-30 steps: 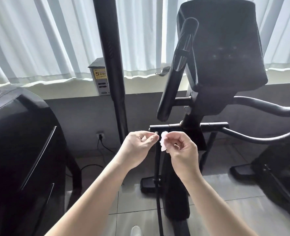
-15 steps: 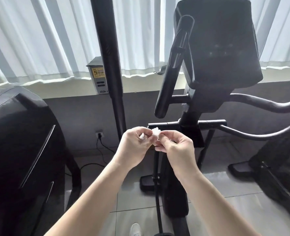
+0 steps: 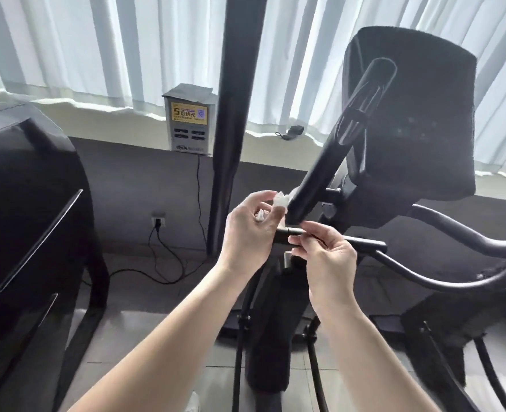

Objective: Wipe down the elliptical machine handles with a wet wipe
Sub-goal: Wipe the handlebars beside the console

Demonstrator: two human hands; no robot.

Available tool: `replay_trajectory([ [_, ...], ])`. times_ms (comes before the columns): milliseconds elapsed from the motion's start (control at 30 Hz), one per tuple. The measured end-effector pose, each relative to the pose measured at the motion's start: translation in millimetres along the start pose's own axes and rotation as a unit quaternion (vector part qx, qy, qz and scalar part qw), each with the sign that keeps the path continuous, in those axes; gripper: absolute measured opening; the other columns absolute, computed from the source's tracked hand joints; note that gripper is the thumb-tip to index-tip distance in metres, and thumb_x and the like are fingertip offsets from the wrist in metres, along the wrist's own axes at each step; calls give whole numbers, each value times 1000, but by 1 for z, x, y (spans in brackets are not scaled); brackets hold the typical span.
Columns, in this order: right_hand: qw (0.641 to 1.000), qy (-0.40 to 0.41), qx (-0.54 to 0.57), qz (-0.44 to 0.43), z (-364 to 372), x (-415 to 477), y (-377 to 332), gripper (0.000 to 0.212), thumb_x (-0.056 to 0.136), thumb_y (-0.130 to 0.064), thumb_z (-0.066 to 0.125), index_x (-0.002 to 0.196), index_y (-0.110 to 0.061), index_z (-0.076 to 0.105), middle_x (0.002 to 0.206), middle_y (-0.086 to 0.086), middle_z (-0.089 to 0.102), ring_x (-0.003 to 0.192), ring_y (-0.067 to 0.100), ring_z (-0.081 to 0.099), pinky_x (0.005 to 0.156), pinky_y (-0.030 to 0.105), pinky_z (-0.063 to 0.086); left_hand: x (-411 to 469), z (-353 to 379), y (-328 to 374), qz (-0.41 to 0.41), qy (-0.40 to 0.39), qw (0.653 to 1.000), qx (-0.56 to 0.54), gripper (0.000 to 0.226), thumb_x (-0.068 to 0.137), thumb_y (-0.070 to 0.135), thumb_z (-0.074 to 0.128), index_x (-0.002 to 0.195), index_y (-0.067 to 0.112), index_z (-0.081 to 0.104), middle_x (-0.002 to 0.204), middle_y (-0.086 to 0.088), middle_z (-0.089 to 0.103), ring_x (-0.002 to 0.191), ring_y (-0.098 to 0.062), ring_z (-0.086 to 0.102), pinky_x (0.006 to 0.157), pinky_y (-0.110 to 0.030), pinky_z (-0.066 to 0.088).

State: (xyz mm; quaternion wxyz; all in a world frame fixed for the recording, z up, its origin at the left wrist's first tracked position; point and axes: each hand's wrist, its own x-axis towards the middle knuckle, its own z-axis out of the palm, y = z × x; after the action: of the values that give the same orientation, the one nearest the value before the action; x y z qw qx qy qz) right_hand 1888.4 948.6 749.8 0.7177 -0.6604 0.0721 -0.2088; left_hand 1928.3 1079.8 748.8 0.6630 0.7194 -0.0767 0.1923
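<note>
Pinching crumpled wet wipe (image 3: pixel 279 202) at fingertips, left hand (image 3: pixel 250 233); wipe just beside lower end of elliptical handle (image 3: pixel 335 150); right hand (image 3: pixel 326 257) below, fingers loosely curled, empty.

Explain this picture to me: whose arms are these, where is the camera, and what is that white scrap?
No robot here: a person wears a camera on the head, so you look down their own arms. The left hand pinches a small white wet wipe beside the lower end of the elliptical's black handle. The right hand is just below; whether it holds anything is unclear. Behind, a grey charging box stands on the window sill.
</note>
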Motion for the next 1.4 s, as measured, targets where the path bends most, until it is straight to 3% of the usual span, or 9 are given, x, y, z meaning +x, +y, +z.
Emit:
replay_trajectory([
  [133,1000,6,-15,-12,1,9,0,30,94,8,59,88,-16,75,76,-1,78,75,16,77,63,20,58,2,8,-8,20,9,1000,-5,18,99,29,68,86,23,79,91,7,69,89,-10,68,82,-28,55],
  [267,1000,5,-26,-15,3,14,2,31,92,11,58,86,-16,73,76,1,76,75,18,76,61,19,56,10,11,-27,16,18,1000,10,15,98,31,70,93,24,82,84,9,69,82,-9,65,75,-22,51],
  [467,999,4,-50,-9,1,21,3,30,95,11,61,83,-15,73,76,-2,73,74,19,76,61,20,56,14,20,-55,-94,43,993,-64,34,99,44,66,81,19,78,70,-2,71,64,-13,61,68,-42,53],
  [600,998,-4,-68,-14,-1,20,3,28,94,9,62,84,-14,75,81,2,75,76,21,77,63,20,57,7,25,-42,-85,49,988,-115,21,97,46,69,90,29,79,77,10,76,66,-7,66,67,-26,52],
  [700,998,-10,-68,-6,-3,18,4,29,93,11,61,86,-13,75,84,4,76,77,20,76,64,21,56,-1,25,-28,-76,52,986,-137,14,98,33,71,95,23,80,80,6,76,73,-20,70,73,-39,57],
  [900,997,-67,9,49,-11,-1,7,15,100,-6,63,96,-12,77,85,15,73,79,23,70,73,28,58,-42,7,-10,29,-47,996,-66,12,94,35,70,89,29,79,79,8,66,78,-16,59,70,-23,44],
  [1033,989,-88,92,71,-18,-17,9,25,106,-19,57,97,-9,77,81,13,70,73,20,67,68,31,59,-50,-2,-7,6,-60,997,-38,11,95,20,74,99,27,82,83,9,67,81,-13,60,72,-23,46],
  [1200,988,-87,120,37,-23,-27,16,26,89,-26,78,104,-5,77,80,12,71,81,21,71,75,30,59,-48,-9,2,14,-89,995,31,12,94,17,76,102,23,83,89,5,68,84,-13,62,74,-22,48],
  [1400,980,-108,166,30,-17,-24,23,32,87,-28,83,107,-4,74,91,14,75,84,24,72,78,33,59,-41,-13,14,11,-124,988,90,10,96,22,75,102,22,83,91,2,68,86,-16,63,75,-26,49],
])
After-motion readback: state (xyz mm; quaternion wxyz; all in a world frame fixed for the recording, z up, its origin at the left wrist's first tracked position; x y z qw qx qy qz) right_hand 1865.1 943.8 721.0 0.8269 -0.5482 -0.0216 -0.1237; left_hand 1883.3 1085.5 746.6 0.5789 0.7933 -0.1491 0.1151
